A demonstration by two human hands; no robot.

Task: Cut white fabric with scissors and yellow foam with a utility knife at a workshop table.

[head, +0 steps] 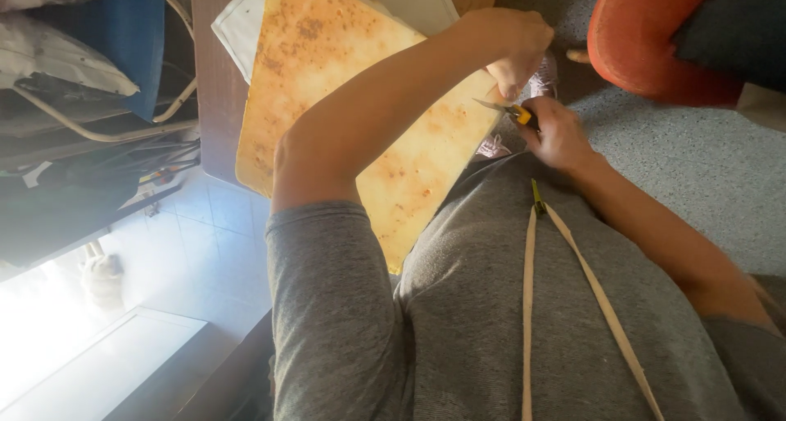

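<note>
While my right hand is clenched around the yellow-and-black handle of a utility knife, its blade meets the edge of a yellowed, brown-spotted foam sheet lying over a wooden table. My left hand pinches that edge just above the blade. A measuring tape hangs down my grey shirt.

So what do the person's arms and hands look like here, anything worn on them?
Both hands are bare: no gloves, rings or watch visible on the left hand or the right hand. The forearms are bare too. A short grey knit T-shirt sleeve covers the left upper arm; the right sleeve is barely in view at the frame's edge. A beige tape measure hangs over the chest.
</note>
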